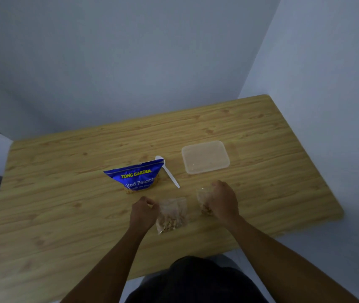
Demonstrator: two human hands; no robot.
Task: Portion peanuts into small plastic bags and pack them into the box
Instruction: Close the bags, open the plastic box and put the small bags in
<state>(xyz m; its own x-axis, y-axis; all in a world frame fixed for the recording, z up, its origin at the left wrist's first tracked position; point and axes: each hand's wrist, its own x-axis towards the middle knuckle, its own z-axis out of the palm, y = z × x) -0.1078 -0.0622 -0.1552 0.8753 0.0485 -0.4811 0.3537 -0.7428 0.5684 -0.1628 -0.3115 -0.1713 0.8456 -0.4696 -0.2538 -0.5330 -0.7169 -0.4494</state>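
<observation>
"Holding anything, those hands?"

"From my desk I see both low in the frame, forearms running up from the bottom edge. The right hand (224, 200) is knuckles-up, fingers curled round the right bag (202, 199), gripping it. The left hand (144, 212) is curled tight against the top left corner of the left bag (173, 215); whether it pinches the film I cannot tell."

"What are the bags like?"

"Small, clear, crinkled plastic, peanuts heaped in their lower ends. The left bag lies flat on the table (65, 193), just below centre. The right bag is half hidden under the hand."

"And the box (206, 157)?"

"Right of centre, above the right hand and apart from it: a frosted, rounded rectangle of plastic. Whether a lid is on it I cannot tell. Left of it lies a white plastic spoon (168, 172), handle slanting down-right, bowl just beside the top corner of the blue foil pack (135, 179). That pack stands left of centre, above the left hand. The table is pale wood-grain, and dim grey walls (130, 62) fill the upper frame."
</observation>
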